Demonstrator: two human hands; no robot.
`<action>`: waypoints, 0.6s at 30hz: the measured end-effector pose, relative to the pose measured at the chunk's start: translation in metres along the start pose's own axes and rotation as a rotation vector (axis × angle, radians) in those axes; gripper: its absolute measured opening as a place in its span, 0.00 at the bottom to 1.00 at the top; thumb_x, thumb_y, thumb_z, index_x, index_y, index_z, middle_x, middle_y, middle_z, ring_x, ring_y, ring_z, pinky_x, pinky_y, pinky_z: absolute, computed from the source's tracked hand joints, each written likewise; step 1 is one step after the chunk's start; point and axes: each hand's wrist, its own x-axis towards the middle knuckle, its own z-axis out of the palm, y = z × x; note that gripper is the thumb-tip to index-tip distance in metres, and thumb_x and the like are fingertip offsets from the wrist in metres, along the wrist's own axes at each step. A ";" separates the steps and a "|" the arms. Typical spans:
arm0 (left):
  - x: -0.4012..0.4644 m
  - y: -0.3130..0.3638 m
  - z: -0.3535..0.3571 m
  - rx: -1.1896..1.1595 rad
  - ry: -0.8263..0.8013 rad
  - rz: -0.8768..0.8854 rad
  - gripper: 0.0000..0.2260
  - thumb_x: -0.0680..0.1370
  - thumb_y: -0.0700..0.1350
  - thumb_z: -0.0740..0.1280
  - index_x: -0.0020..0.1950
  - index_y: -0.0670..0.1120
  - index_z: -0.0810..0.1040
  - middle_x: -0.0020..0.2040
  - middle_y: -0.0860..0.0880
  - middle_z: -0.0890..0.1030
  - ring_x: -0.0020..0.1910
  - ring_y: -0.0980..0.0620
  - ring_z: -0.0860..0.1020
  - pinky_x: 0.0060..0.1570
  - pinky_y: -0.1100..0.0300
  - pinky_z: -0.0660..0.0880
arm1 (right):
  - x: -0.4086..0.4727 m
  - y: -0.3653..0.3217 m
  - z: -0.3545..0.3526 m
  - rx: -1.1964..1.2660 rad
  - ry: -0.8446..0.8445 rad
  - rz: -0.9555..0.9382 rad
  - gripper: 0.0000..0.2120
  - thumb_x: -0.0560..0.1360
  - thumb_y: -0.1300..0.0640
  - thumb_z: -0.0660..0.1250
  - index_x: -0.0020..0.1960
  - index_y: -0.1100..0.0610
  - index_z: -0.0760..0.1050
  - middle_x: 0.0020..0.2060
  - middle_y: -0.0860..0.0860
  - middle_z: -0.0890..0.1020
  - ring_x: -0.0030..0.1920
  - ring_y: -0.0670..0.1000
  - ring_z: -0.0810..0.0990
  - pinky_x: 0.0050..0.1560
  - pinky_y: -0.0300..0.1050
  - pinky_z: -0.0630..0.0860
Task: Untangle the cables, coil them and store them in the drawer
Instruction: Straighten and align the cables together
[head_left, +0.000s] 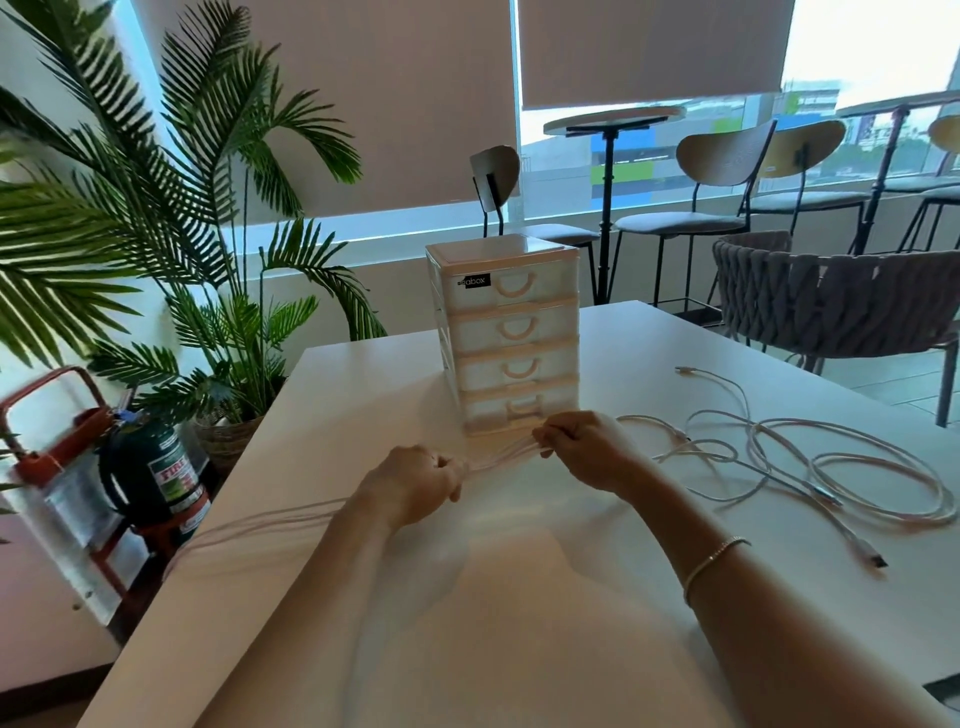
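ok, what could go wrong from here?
1. The strands stretched between the left hand and right hand trail blurred off the table's left edge; they could snag or slip off.
2. The loose cable at right is looped over itself, so pulling may tighten it.
3. The drawer unit is close behind; a tug might nudge it.

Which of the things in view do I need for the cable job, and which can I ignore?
Needed:
left hand and right hand, holding one cable
loose cables on table
drawer unit

Ignore:
palm plant
fire extinguisher
chairs
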 end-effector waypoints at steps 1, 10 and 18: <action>-0.001 0.001 -0.002 0.011 -0.013 -0.014 0.16 0.69 0.56 0.55 0.30 0.49 0.75 0.37 0.51 0.80 0.40 0.48 0.77 0.43 0.59 0.72 | 0.000 0.002 -0.001 -0.006 0.002 0.000 0.12 0.78 0.55 0.60 0.47 0.57 0.81 0.34 0.43 0.77 0.34 0.42 0.71 0.32 0.28 0.64; 0.002 0.052 0.033 -0.060 0.035 0.102 0.17 0.82 0.53 0.51 0.57 0.47 0.76 0.56 0.44 0.79 0.56 0.43 0.76 0.54 0.55 0.71 | -0.004 -0.003 0.006 -0.072 -0.113 -0.097 0.14 0.80 0.56 0.58 0.40 0.54 0.79 0.36 0.47 0.79 0.38 0.47 0.75 0.42 0.39 0.71; 0.003 0.037 0.026 -0.112 0.139 0.152 0.20 0.79 0.57 0.56 0.47 0.44 0.79 0.40 0.42 0.80 0.45 0.42 0.78 0.44 0.57 0.71 | -0.009 0.011 -0.017 0.156 -0.351 0.054 0.13 0.80 0.58 0.58 0.37 0.52 0.71 0.27 0.48 0.72 0.26 0.45 0.65 0.26 0.32 0.61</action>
